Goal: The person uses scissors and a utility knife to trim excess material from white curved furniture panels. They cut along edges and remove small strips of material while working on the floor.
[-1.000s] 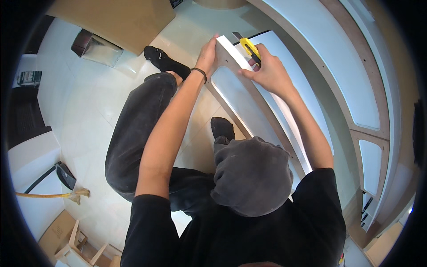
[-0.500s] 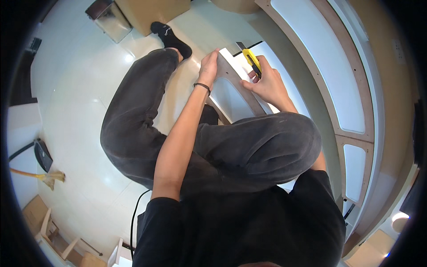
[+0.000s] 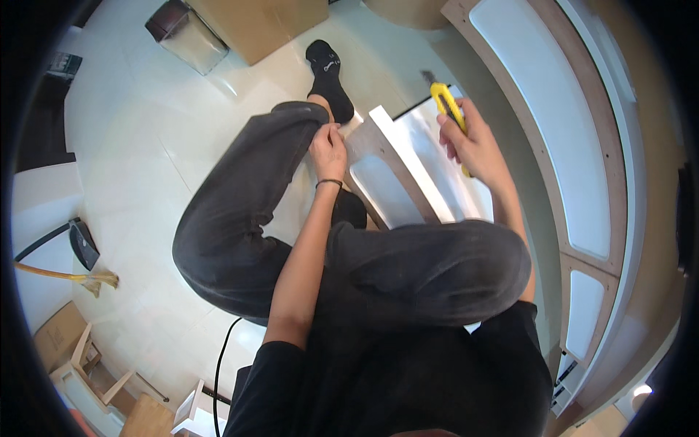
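My right hand grips a yellow box cutter, its blade slid out and pointing up and away. The knife is held above a glossy white board with a dark far edge. Between my hands stands a furniture piece with a white edge and a brown frame around a pale blue inset; my right knee covers its near end. My left hand is beside the frame's left corner, close to my trouser leg. Its fingers are curled together, and anything inside them is hidden.
A long brown-framed panel with pale insets curves along the right. At the far side stand a cardboard box and a clear bin with a dark lid. A broom, a dustpan and a black cable are at left.
My left hand has come off the white-edged piece and drawn nearer to me. My right hand, with the box cutter, has moved right, away from that piece. The view has shifted.
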`<action>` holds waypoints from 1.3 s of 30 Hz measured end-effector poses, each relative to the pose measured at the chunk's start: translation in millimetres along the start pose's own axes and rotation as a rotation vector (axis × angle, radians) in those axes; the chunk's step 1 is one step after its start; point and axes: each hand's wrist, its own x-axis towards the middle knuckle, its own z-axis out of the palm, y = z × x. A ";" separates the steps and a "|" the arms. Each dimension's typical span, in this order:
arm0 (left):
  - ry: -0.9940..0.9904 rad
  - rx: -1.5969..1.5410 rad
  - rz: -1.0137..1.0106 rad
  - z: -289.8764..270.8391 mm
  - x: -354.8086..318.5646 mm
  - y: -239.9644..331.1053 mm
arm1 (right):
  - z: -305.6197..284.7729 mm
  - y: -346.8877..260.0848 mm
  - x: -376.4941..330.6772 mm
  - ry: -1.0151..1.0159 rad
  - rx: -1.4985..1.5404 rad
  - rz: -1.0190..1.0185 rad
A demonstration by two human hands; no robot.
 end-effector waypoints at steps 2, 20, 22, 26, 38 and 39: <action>0.025 -0.041 0.044 2.0 2.4 -6.7 | 4.8 7.4 3.7 -0.036 -0.036 0.019; -0.543 0.985 0.591 -60.8 137.3 55.0 | 70.3 1.2 147.7 -0.172 0.279 -0.253; -0.609 0.986 0.689 -63.3 144.5 52.8 | 77.2 3.7 156.5 -0.217 0.148 -0.264; -0.701 0.894 0.887 -59.6 162.9 51.6 | 85.3 7.7 179.1 -0.426 0.081 -0.177; -1.080 -0.460 -0.047 -62.9 173.9 12.4 | 132.2 30.6 199.7 -0.471 0.039 -0.186; -0.951 -0.350 0.028 -63.1 174.4 5.0 | 132.7 34.5 198.7 -0.463 0.051 -0.171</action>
